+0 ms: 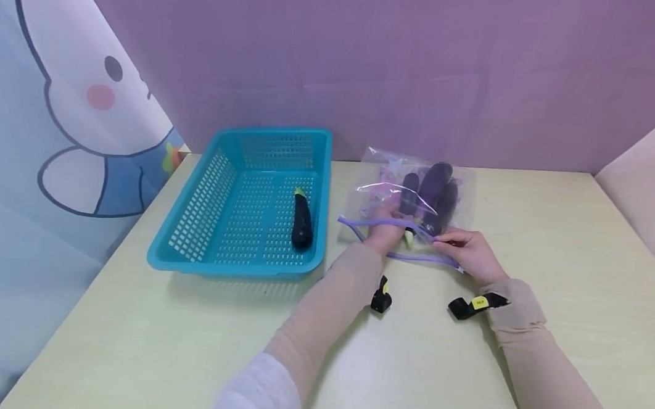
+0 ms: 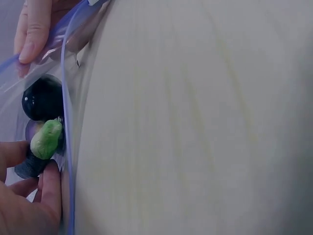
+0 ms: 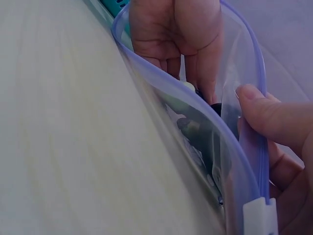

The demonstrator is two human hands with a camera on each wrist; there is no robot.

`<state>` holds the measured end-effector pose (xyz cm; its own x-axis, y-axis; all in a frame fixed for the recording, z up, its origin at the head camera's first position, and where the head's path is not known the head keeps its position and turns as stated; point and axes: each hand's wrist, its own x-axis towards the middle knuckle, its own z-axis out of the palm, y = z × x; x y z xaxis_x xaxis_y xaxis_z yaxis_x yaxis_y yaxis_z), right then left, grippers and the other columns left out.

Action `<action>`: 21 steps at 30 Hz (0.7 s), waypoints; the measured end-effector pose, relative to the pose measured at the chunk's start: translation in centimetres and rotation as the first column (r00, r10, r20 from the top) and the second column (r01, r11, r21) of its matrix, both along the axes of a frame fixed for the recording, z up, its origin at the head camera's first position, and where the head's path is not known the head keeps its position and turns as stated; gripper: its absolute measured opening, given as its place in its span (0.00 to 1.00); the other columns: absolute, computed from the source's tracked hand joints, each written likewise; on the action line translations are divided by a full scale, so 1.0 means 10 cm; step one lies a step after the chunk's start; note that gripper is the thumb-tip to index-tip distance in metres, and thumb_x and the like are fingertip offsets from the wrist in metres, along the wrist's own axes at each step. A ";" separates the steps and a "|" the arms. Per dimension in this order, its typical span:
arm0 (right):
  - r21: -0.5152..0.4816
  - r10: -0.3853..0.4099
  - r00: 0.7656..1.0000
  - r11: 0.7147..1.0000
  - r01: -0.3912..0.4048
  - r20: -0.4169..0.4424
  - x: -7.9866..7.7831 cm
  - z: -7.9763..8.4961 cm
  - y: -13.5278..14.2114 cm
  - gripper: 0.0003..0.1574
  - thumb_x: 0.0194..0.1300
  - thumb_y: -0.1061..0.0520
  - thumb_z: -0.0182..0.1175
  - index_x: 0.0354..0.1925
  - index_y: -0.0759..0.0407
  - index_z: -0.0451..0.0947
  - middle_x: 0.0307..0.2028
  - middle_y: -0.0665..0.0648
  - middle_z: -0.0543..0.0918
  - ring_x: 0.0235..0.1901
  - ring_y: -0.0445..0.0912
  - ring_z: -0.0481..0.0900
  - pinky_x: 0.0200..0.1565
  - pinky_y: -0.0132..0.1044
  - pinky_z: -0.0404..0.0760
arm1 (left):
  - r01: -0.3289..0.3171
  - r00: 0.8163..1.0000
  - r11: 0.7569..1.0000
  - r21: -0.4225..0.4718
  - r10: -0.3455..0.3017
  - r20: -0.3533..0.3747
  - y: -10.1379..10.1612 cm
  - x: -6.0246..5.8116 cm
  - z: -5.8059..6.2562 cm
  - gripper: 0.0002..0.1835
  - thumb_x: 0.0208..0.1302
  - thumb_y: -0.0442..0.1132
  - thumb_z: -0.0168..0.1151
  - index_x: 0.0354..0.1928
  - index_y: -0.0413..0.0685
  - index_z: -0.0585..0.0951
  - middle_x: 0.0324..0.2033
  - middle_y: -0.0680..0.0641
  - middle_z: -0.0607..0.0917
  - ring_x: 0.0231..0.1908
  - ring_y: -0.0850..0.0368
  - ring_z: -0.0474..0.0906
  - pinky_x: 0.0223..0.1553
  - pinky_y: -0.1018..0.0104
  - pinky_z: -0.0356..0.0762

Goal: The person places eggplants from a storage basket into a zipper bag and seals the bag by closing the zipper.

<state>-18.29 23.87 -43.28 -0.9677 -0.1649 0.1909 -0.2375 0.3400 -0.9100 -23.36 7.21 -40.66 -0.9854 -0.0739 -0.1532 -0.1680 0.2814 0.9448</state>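
Note:
A clear zip bag point(image 1: 365, 175) with a purple zip edge lies on the table, its mouth toward me and held apart. Inside it are several dark eggplants point(image 1: 436, 185). My left hand point(image 1: 386, 229) reaches in through the mouth and holds the eggplant point(image 1: 409, 196) with the pale green stem, thumb on one side and fingers on the other in the left wrist view. With thumb and fingers, my right hand point(image 1: 475, 255) pinches the bag's upper zip edge at the right. A white slider point(image 3: 260, 215) sits on the zip near that hand.
Left of the bag stands a blue-green perforated basket point(image 1: 235, 264), with one eggplant point(image 1: 302, 222) lying along its right side. A purple backdrop point(image 1: 335, 63) rises behind the pale table point(image 1: 408, 369). A cartoon-printed cloth point(image 1: 2, 261) hangs at the left.

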 end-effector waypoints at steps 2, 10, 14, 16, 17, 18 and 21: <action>-0.004 0.008 1.000 1.000 -0.008 -0.020 -0.01 0.00 0.00 0.12 0.58 0.68 0.63 0.40 0.77 0.80 0.26 0.35 0.77 0.23 0.33 0.68 0.23 0.25 0.67 | 0.014 1.000 1.000 -0.014 -0.014 -0.009 0.00 -0.01 0.01 0.21 0.58 0.34 0.66 0.54 0.37 0.77 0.36 0.42 0.84 0.29 0.57 0.77 0.30 0.70 0.79; -0.017 0.039 0.999 0.999 -0.040 -0.037 -0.02 -0.03 0.01 0.07 0.58 0.69 0.62 0.36 0.70 0.84 0.25 0.37 0.78 0.22 0.34 0.68 0.21 0.28 0.66 | 0.023 0.999 0.984 -0.177 -0.030 -0.039 0.00 -0.08 0.02 0.17 0.58 0.41 0.66 0.48 0.42 0.82 0.42 0.45 0.86 0.38 0.53 0.81 0.42 0.67 0.79; -0.001 0.037 0.998 0.999 -0.037 -0.048 -0.02 -0.03 0.01 0.07 0.58 0.68 0.62 0.37 0.72 0.83 0.25 0.37 0.78 0.22 0.34 0.69 0.22 0.27 0.67 | 0.039 0.997 0.970 -0.240 -0.053 -0.053 -0.02 -0.10 0.02 0.17 0.61 0.44 0.64 0.48 0.41 0.82 0.42 0.43 0.86 0.41 0.51 0.81 0.44 0.65 0.79; 0.008 0.032 0.998 0.999 -0.032 -0.048 -0.02 -0.02 0.01 0.09 0.58 0.68 0.63 0.38 0.74 0.82 0.25 0.36 0.78 0.23 0.33 0.69 0.23 0.27 0.68 | 0.063 0.996 0.964 -0.260 -0.078 -0.048 -0.02 -0.11 0.02 0.18 0.62 0.43 0.63 0.50 0.41 0.81 0.43 0.43 0.85 0.39 0.51 0.81 0.40 0.66 0.79; 0.010 0.031 0.998 0.999 -0.031 -0.046 -0.02 -0.01 0.01 0.10 0.58 0.69 0.62 0.38 0.75 0.81 0.25 0.36 0.78 0.23 0.33 0.69 0.23 0.26 0.68 | 0.080 0.995 0.964 -0.254 -0.092 -0.034 -0.02 -0.12 0.03 0.18 0.61 0.43 0.63 0.50 0.41 0.80 0.42 0.43 0.85 0.37 0.51 0.81 0.38 0.67 0.80; 0.008 0.030 0.999 1.000 -0.030 -0.044 -0.02 -0.01 0.01 0.10 0.58 0.69 0.63 0.39 0.77 0.81 0.25 0.36 0.78 0.23 0.33 0.69 0.23 0.26 0.68 | 0.092 0.995 0.962 -0.255 -0.099 -0.015 -0.02 -0.12 0.03 0.18 0.61 0.42 0.64 0.50 0.41 0.81 0.41 0.43 0.85 0.34 0.52 0.81 0.35 0.68 0.79; 0.011 0.022 0.999 1.000 -0.021 -0.036 -0.02 -0.01 0.01 0.11 0.58 0.69 0.63 0.39 0.78 0.80 0.26 0.35 0.77 0.24 0.33 0.69 0.24 0.26 0.68 | 0.127 0.992 0.958 -0.256 -0.126 0.018 -0.02 -0.14 0.04 0.16 0.60 0.39 0.64 0.48 0.40 0.81 0.39 0.43 0.85 0.30 0.54 0.78 0.30 0.71 0.77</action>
